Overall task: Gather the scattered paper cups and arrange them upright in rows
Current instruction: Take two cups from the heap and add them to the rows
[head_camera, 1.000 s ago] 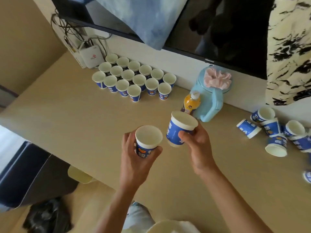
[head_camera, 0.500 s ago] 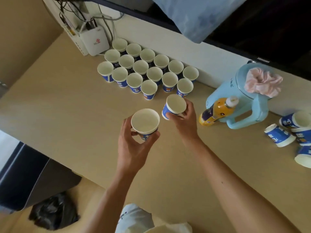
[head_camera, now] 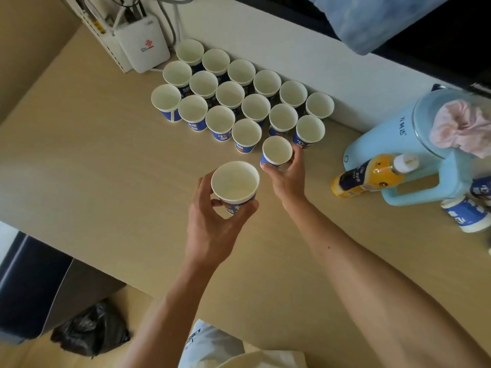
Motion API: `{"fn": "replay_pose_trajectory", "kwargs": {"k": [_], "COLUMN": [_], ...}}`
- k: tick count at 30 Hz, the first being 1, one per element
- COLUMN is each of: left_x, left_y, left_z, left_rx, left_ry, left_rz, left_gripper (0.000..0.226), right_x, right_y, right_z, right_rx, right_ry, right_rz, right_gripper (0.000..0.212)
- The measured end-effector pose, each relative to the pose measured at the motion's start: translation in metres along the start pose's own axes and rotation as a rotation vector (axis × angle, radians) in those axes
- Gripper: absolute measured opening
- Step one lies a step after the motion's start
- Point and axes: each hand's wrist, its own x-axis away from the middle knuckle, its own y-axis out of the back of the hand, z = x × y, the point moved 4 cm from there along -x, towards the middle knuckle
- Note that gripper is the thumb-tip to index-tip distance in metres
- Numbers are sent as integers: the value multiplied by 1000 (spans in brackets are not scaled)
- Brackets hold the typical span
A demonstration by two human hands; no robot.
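Placement is the step in hand: two more cups are being added to the front row of the upright block [head_camera: 231, 95], which stands beyond both hands, rim close to rim.

The left hand [head_camera: 212, 221] is curled round a paper cup [head_camera: 235, 185], thumb on one side and fingers on the other. It holds the cup upright, mouth up, on the near side of the block and apart from it.

Just to the right and a little farther away, the right hand [head_camera: 285, 176] grips a second cup [head_camera: 276, 151] low on its wall with thumb and fingertips. This cup is upright at the open end of the front row, just beside the row's last cup. Whether its base already stands on the table [head_camera: 93, 155] cannot be told.

The next move probably calls for the right fingers to let go without pushing the neighbours. The left cup would then go into the free place to the right of it.

Farther right of the right hand, past a bottle [head_camera: 372, 175] and a blue kettle [head_camera: 393, 144], fallen cups [head_camera: 467, 215] lie on their sides, so the gathering is not finished.
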Motion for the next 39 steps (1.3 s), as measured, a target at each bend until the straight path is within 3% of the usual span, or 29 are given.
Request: {"fn": "replay_pose_trajectory", "kwargs": {"k": [17, 23, 26, 28, 31, 35, 39], "left_x": [-4, -4, -8, -11, -17, -23, -22], "left_y": [-2, -7, -7, -6, -8, -20, -35], "left_z": [7, 6, 4, 5, 6, 1, -5], "left_rx": [16, -10, 0, -9, -52, -124, -132], "left_ry": [33, 44, 52, 58, 76, 62, 30], "left_rz": [63, 74, 78, 81, 102, 179, 245], "left_gripper": [59, 59, 62, 66, 72, 60, 55], "right_x": [-23, -5, 21, 37, 55, 71, 74], "right_y": [-18, -10, 2, 11, 24, 37, 45], "right_z": [-17, -12, -11, -1, 22, 48, 50], "right_rx": [-82, -159, -172, -298, -510, -559, -432], "right_ry": [-142, -170, -290, -384, -426, -299, -251], "right_rz": [-61, -75, -95, -36, 254, 629, 642], "right_gripper": [82, 68, 63, 56, 48, 77, 80]}}
